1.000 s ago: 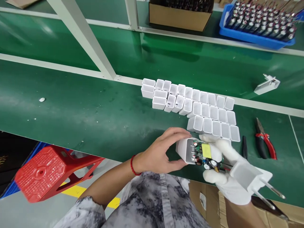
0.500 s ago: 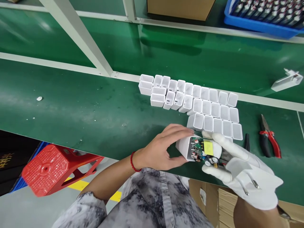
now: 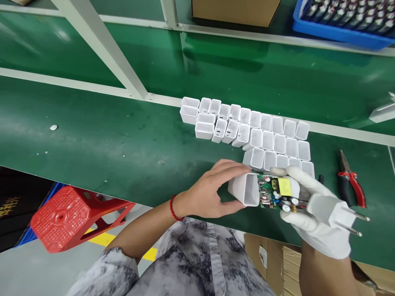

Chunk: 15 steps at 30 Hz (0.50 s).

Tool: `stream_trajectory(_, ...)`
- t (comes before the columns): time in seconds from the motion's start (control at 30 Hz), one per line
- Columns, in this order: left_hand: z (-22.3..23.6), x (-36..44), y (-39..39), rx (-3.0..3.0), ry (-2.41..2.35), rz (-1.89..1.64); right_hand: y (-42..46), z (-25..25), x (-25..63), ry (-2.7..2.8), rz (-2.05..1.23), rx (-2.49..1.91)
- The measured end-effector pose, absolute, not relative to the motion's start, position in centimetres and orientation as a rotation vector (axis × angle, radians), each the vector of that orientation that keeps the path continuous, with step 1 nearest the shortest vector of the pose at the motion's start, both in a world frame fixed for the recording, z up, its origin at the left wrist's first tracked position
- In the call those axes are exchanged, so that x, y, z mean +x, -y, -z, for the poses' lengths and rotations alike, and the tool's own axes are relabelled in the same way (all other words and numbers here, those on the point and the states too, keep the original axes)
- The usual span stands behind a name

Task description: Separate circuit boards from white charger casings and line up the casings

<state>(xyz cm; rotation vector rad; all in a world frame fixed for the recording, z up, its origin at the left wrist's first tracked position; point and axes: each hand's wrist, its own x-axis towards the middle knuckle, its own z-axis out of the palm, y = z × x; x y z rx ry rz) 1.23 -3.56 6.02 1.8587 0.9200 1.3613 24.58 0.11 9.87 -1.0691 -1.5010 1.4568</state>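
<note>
My bare left hand (image 3: 207, 193) grips a white charger shell (image 3: 243, 190) lying on its side at the near edge of the green bench, its open mouth facing right. My gloved right hand (image 3: 311, 211) holds a green circuit board (image 3: 276, 194) with a yellow part on it, joined to a white plug cap (image 3: 328, 210) with two metal pins pointing right. The board's left end sits just outside the shell's mouth. Behind both hands stand several rows of empty white shells (image 3: 265, 135), openings up.
Red-handled pliers (image 3: 350, 181) lie on the green bench (image 3: 101, 135) to the right of the shells. A loose white plug part (image 3: 382, 112) is at the far right. A blue tray (image 3: 339, 24) and a cardboard box (image 3: 236, 10) stand on the back shelf. A red stool (image 3: 68, 220) is below left.
The board was partly inside the shell; now it is drawn out to the right, clear of the mouth. My right hand turned so the pins point right.
</note>
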Motion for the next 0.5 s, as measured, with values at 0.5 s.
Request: stream_trajectory(0.5, -5.9, 1.1, 3.5, 1.827, -0.906, -1.391, 0.3, -10.4, 24.1, 1.512, -1.412, -1.02)
